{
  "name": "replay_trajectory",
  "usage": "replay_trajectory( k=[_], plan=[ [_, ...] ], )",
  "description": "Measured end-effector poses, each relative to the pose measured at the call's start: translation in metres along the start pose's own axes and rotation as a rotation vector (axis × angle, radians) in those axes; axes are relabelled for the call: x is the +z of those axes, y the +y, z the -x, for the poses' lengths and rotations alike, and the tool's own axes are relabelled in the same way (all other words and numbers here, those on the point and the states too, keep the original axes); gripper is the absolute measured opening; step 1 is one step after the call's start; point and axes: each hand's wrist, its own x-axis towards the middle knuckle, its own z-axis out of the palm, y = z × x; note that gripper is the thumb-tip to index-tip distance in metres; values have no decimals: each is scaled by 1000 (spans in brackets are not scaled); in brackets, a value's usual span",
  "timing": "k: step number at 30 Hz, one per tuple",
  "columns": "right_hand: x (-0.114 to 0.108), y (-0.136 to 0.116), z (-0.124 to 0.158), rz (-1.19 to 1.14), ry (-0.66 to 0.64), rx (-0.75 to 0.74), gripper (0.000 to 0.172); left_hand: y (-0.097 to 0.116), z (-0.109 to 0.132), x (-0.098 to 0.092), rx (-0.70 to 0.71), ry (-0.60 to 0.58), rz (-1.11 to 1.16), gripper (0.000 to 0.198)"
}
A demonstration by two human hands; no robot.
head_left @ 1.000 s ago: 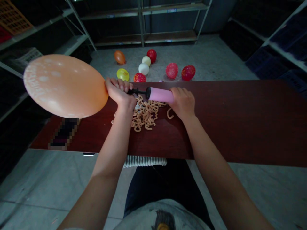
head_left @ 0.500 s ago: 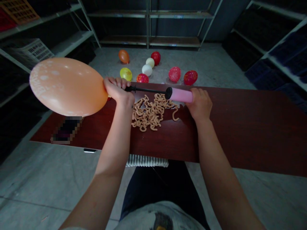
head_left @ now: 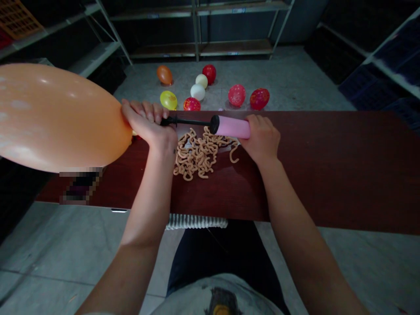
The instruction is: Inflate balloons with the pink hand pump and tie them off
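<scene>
- Large orange balloon (head_left: 62, 118): far left, over the tabletop (head_left: 328, 175); swollen taut, so filling is judged well advanced. No finished knot can be made out.
- Left hand (head_left: 147, 120): grasping the black end of the pump (head_left: 232, 127), right against the balloon, whose neck is mostly hidden.
- Curly brown pieces (head_left: 197, 157): heaped near side of the pump.
- Loose balloons (head_left: 197, 92): far side, on the floor, already filled.
- Pump: black rod drawn out, stroke incomplete.
- Right hand (head_left: 262, 138): clenched around the pump's pink barrel.
</scene>
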Motion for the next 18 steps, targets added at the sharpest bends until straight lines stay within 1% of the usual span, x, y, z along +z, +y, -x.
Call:
replay_trajectory(
  k=[2, 4, 6, 10, 12, 14, 18],
  plan=[
    [-1, -9, 1, -16, -22, -17, 32, -6, 5, 0, 20, -81, -36, 54],
    [-1, -17, 3, -37, -51, -47, 32, -12, 14, 4, 54, -127, -66, 52],
    [-1, -25, 6, -63, -77, -84, 31, -16, 26, 10, 59, -127, -75, 48],
    [1, -34, 9, -91, -82, -101, 32, -21, 40, 18, -47, -117, -69, 47],
    [1, -35, 9, -91, -83, -95, 30, -22, 41, 18, -55, -124, -49, 46],
    [2, -34, 9, -91, -84, -96, 28, -23, 38, 15, -25, -120, -34, 45],
    [3, -32, 6, -71, -55, -72, 25, -26, 29, 11, -5, -99, -125, 48]
  ],
)
